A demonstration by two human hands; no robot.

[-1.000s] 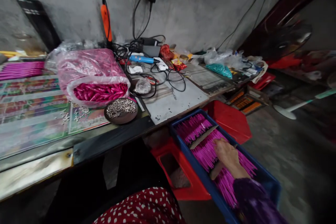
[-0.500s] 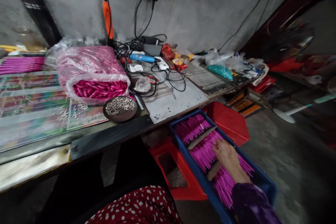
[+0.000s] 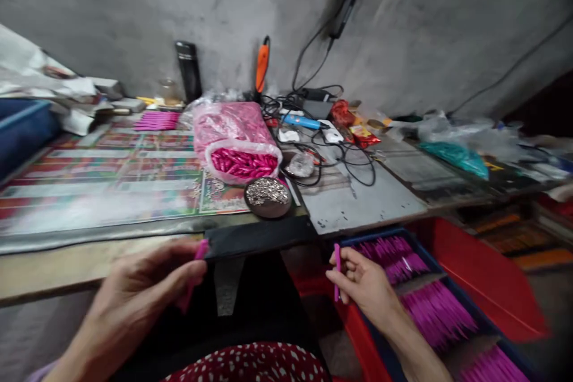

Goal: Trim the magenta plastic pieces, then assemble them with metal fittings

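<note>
My left hand (image 3: pixel 134 295) is at the table's front edge, with thumb and fingers closed on a magenta stick (image 3: pixel 202 249). Its far end pokes past my fingertips, and the rest is partly hidden and blurred. Over my lap, my right hand (image 3: pixel 369 289) pinches a slim magenta stick (image 3: pixel 337 274) upright between thumb and fingers. Below and to the right of that hand stands a blue crate (image 3: pixel 414 239), filled with rows of similar magenta sticks (image 3: pixel 439 313) split by cardboard dividers. A dark round dish (image 3: pixel 268 210) of small silvery metal parts sits near the table edge between my hands.
Behind the dish lies an open plastic bag (image 3: pixel 230 122) of glossy pink pieces. A bundle of magenta sticks (image 3: pixel 156 120) rests farther left. Black cables (image 3: pixel 371 173) and a blue tool (image 3: pixel 302 122) lie at the back. Red stools (image 3: pixel 483 286) stand beside and under the crate.
My right hand has left the crate and moved left with a magenta stick. My left hand has come into view holding one too. The view has turned left.
</note>
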